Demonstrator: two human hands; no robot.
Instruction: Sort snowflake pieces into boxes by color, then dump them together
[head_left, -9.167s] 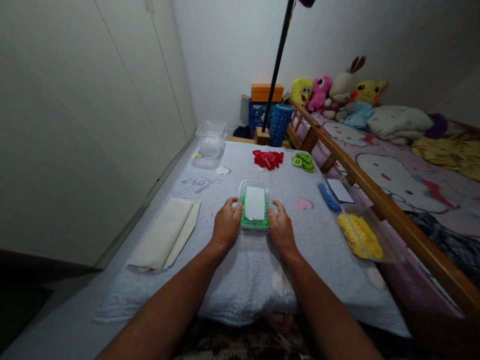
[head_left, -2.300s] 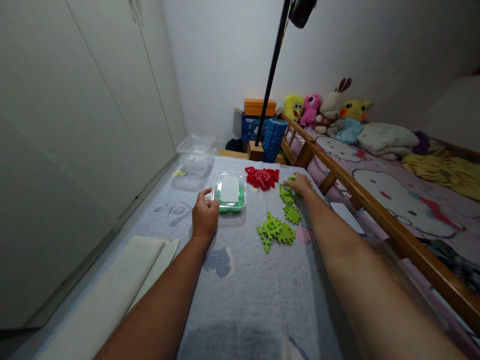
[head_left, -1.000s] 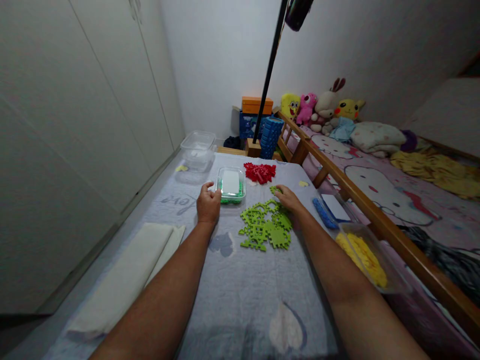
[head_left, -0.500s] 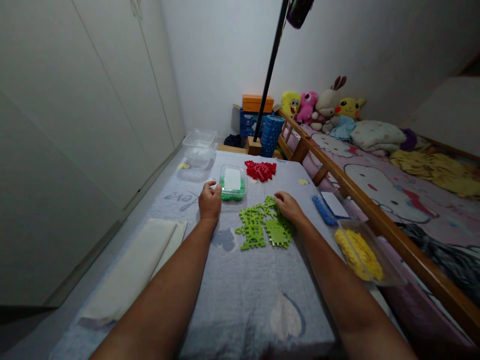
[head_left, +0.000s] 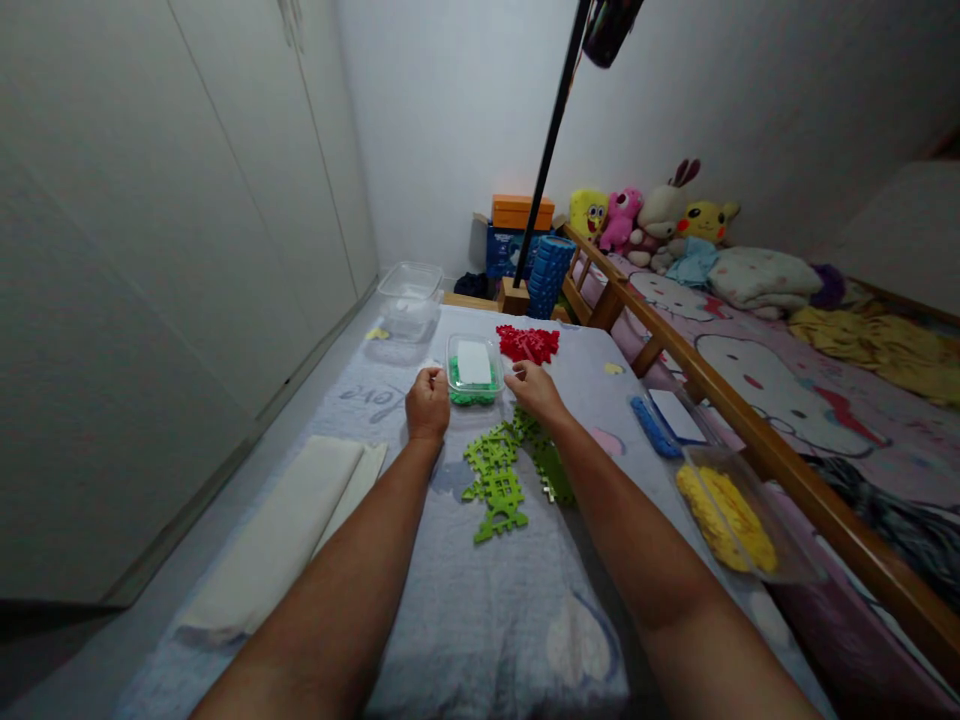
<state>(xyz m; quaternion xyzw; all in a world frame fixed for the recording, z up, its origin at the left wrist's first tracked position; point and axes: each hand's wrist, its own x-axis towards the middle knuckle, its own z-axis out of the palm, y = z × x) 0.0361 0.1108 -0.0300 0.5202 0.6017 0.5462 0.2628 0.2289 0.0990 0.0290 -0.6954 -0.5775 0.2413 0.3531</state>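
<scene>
A clear plastic container [head_left: 452, 387] with green pieces inside and a white label [head_left: 474, 362] on top sits between my hands. At its left side my left hand [head_left: 427, 402] is closed, its fingers curled beside the container's edge; what they hold, if anything, is hidden. My right hand [head_left: 534, 390] reaches to the container's right edge, fingers stretched forward and slightly bent; whether they touch it I cannot tell. Flat lime-green interlocking pieces [head_left: 501, 490] lie joined on the cloth in front. My right forearm partly covers another lime-green panel [head_left: 551, 468].
Red pieces [head_left: 527, 344] lie behind the container. An empty clear box [head_left: 409, 300] stands at the far left. A folded white cloth [head_left: 281, 535] lies left. Along the bed rail [head_left: 720, 450] are containers of blue pieces [head_left: 654, 427] and yellow pieces [head_left: 724, 515].
My right hand has moved left, away from the lime-green pieces, to the container's right side. Some of those pieces have shifted nearer to me. My left hand stays beside the container.
</scene>
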